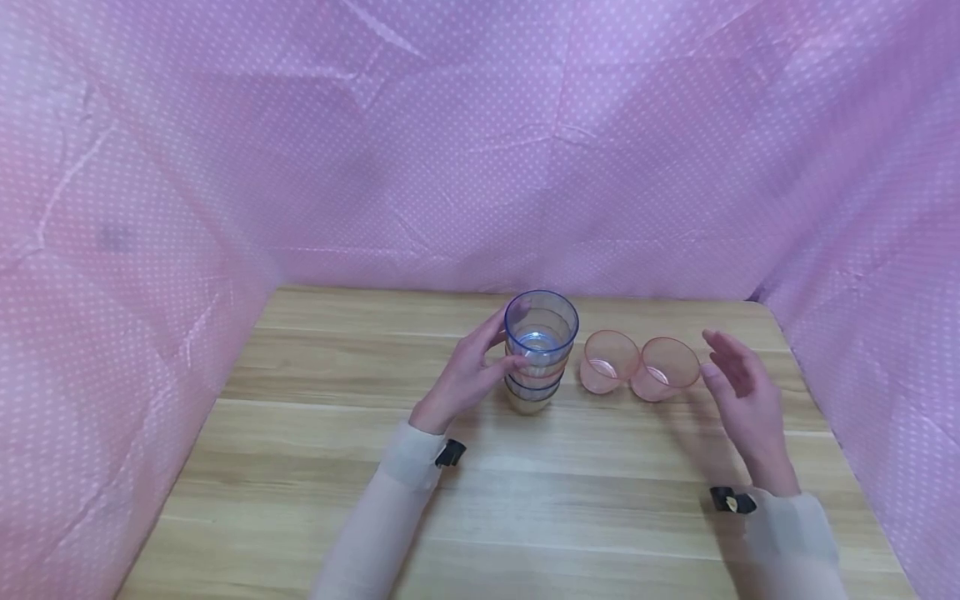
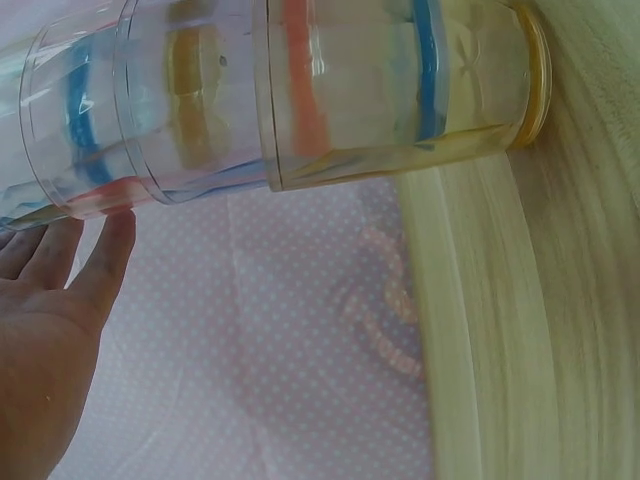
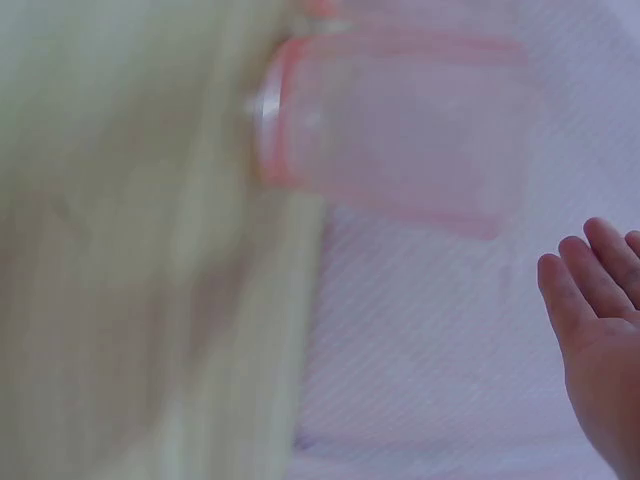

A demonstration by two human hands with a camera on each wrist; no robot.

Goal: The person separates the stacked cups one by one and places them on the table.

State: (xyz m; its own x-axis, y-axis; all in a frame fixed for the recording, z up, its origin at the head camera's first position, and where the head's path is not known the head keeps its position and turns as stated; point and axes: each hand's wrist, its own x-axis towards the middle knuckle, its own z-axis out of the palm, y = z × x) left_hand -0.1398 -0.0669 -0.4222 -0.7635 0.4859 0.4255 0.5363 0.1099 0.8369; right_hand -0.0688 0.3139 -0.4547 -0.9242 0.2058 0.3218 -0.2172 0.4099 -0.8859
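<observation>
While our left hand [image 1: 472, 365] clamps its fingers round the tumbler stack [image 1: 542, 358], we should keep it upright with light pressure; right of the stack, beyond two pink tumblers [image 1: 602, 371], our right hand [image 1: 750, 408] holds nothing, fingers and thumb apart.

Partly Hidden, Cropped and Blurred

In the head view, the stack of cups [image 1: 543, 367] hides some fingers of the left hand [image 1: 467, 368], and its overlapping clear walls leave the number of nested cups hard to tell. Both sleeves [image 1: 377, 517] run off the bottom edge. The left wrist view crops the stack's top and part of that hand. The right wrist view is blurred; its edges cut the right hand [image 3: 602, 350] and the farther pink cup [image 3: 430, 14], leaving unclear whether the thumb touches the nearer pink cup [image 1: 663, 371].
</observation>
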